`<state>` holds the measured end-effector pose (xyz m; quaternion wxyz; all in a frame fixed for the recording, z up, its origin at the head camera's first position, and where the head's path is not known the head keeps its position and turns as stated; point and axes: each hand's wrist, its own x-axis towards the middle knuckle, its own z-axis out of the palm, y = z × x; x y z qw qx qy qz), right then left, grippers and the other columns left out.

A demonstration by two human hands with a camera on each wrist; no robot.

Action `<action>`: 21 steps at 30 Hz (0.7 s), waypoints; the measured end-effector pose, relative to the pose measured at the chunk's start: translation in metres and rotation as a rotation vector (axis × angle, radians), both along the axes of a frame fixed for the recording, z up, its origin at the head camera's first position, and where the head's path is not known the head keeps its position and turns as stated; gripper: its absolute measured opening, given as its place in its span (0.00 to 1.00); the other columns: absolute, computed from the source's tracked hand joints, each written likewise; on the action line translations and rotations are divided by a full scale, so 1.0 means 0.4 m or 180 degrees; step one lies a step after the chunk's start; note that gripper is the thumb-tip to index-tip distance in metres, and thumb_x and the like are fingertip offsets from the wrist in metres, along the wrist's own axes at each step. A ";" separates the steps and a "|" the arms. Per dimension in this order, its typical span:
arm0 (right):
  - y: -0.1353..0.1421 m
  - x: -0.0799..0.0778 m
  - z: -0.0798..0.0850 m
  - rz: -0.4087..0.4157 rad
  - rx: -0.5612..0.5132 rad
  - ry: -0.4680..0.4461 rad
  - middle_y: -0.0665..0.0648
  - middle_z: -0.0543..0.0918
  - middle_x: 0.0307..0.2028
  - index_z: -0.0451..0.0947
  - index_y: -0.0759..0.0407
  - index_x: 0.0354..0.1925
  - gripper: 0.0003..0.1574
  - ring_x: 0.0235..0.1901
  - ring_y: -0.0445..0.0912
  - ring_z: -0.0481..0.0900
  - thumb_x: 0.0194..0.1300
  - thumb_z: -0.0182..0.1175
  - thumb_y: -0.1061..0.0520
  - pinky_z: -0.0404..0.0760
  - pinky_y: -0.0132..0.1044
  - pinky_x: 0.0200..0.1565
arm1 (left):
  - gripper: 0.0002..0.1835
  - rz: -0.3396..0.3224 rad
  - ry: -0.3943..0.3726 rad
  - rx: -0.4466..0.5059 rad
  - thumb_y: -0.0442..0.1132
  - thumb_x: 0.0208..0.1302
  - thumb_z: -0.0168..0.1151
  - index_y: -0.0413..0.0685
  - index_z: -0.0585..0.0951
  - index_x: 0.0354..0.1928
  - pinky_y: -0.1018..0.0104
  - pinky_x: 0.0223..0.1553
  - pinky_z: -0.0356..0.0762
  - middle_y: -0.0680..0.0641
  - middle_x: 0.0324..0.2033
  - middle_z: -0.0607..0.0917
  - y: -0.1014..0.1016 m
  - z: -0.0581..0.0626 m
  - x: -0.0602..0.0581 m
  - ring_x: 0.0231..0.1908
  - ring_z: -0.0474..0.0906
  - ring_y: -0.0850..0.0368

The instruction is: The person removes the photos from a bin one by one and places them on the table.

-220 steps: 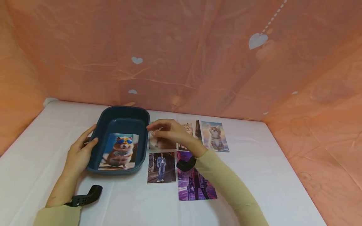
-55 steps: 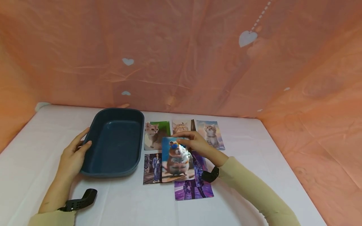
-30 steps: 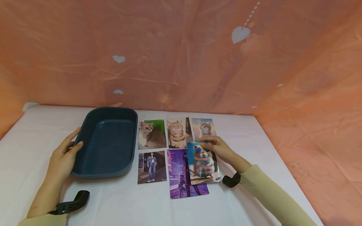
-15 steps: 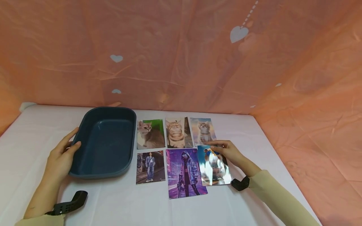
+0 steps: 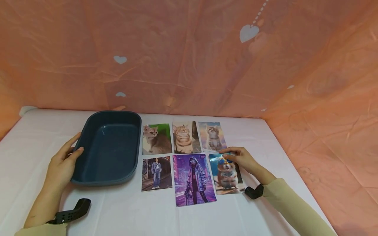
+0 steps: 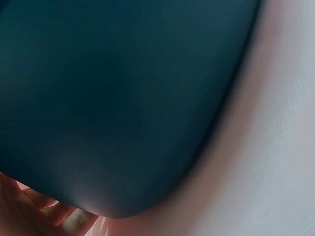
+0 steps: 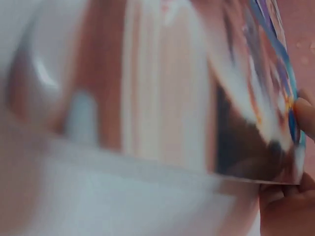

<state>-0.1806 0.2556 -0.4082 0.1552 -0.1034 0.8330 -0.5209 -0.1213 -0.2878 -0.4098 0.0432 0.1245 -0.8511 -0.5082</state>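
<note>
My left hand (image 5: pixel 60 168) grips the left side of a dark blue plastic tray (image 5: pixel 109 154), thumb over the rim and fingers along the outside. Nothing lies in the tray. In the left wrist view its wall (image 6: pixel 123 123) fills most of the picture. At the right end of the lower row, my right hand (image 5: pixel 248 164) pinches the top edge of a hamster picture card (image 5: pixel 228 180). The right wrist view shows that card bowed, with the thumb on its printed face and other fingers beneath. Left of it lies a purple card with a hooded figure (image 5: pixel 193 180).
The lower row begins with a card of a person in denim (image 5: pixel 156 173). Above lie a cat card with green (image 5: pixel 157 139), a ginger cat card (image 5: pixel 184 137) and a kitten card (image 5: pixel 212 136). A white cloth (image 5: pixel 141 213) covers the table; an orange curtain (image 5: pixel 177 65) stands behind.
The hamster card lay in the tray earlier; my right hand has carried it rightward past the other cards and lowered it beside the purple one. My left hand has kept hold of the tray.
</note>
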 end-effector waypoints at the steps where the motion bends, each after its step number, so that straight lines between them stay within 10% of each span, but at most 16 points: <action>1: -0.001 0.000 0.000 -0.0018 -0.0013 0.0006 0.68 0.78 0.54 0.77 0.69 0.55 0.22 0.40 0.34 0.81 0.67 0.59 0.58 0.80 0.34 0.47 | 0.29 0.0005 0.0000 -0.0002 0.51 0.73 0.45 0.71 0.54 0.73 0.75 0.34 0.62 0.29 0.63 0.66 0.000 0.001 0.000 0.38 0.59 0.82; 9: -0.003 -0.006 0.003 -0.0219 0.0074 0.0146 0.69 0.80 0.51 0.77 0.69 0.54 0.21 0.40 0.39 0.83 0.65 0.60 0.59 0.81 0.35 0.45 | 0.28 0.0041 -0.0010 -0.0075 0.52 0.73 0.44 0.73 0.54 0.73 0.72 0.36 0.61 0.30 0.62 0.66 0.000 0.002 -0.003 0.39 0.60 0.79; 16: 0.001 -0.008 0.013 -0.0507 0.0167 0.0254 0.70 0.80 0.50 0.77 0.70 0.53 0.21 0.40 0.37 0.80 0.64 0.62 0.59 0.78 0.33 0.46 | 0.28 0.0039 0.0012 -0.0260 0.52 0.74 0.43 0.71 0.54 0.73 0.51 0.45 0.66 0.28 0.63 0.66 0.002 0.003 -0.003 0.57 0.65 0.33; 21: -0.008 -0.005 0.021 -0.0660 0.0056 0.0327 0.71 0.80 0.50 0.77 0.70 0.53 0.22 0.41 0.36 0.79 0.65 0.61 0.58 0.78 0.33 0.47 | 0.26 0.0050 0.0452 -0.0990 0.49 0.75 0.39 0.51 0.64 0.70 0.40 0.44 0.63 0.25 0.55 0.71 0.004 0.015 0.010 0.50 0.69 0.30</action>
